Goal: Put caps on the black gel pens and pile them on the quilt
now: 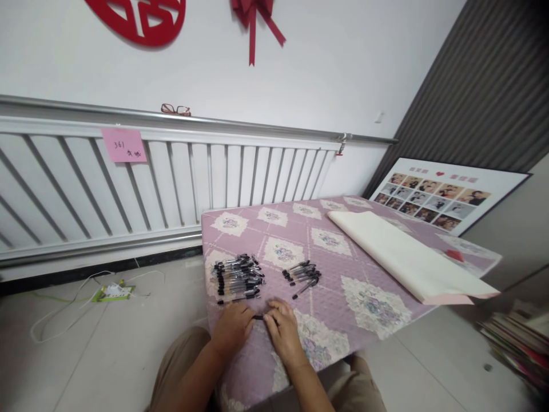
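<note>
Black pen [258, 316] sits low over the near edge of the purple-clothed counter [343, 257], the left hand [234, 326] pinching one end and the right hand [283, 329] the other; behind lie a big pen pile [238, 278], a smaller pen cluster [302, 273], then a cream sheet [407, 257]

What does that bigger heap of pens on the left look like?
The bigger heap of pens holds many alike: clear plastic barrels, black caps. They lie flat, mostly side by side, loosely layered on the purple patterned tablecloth near the table's left edge. A smaller pile lies apart to its right. The left hand, pinching one dark pen with the right hand, rests close on the near side, seemingly not touching it.
</note>
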Tool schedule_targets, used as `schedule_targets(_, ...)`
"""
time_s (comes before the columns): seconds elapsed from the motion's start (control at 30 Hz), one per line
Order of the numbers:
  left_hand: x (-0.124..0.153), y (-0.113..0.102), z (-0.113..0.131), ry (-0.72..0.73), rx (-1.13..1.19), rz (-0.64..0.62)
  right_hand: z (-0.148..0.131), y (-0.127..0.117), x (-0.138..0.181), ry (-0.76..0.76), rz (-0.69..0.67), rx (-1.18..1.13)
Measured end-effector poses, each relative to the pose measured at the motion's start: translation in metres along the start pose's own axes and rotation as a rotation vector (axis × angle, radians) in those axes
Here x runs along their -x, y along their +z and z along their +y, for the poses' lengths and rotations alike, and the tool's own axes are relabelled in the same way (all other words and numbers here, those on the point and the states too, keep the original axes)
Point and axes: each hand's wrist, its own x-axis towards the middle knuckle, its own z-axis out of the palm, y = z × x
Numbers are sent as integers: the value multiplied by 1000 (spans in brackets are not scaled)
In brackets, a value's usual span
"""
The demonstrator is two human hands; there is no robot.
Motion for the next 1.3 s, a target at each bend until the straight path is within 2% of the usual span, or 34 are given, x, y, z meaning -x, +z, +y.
schedule_targets(0.4,-2,1,-1,-17,-8,-34,0,-4,-2,29,-25,-130)
schedule_targets(0.57,-2,0,-1,-20,3,-27,2,-2,-1,21,13,-171)
schedule_targets(0.9,-2,-1,1,-13,-10,-30,0,-4,-2,36,-57,-124)
schedule_targets(1.13,-2,-2,0,-20,3,-26,-1,-3,-2,51,-5,-147)
schedule_targets(1.3,-3,0,-1,-20,5,-29,-1,-2,-2,46,-47,-94)
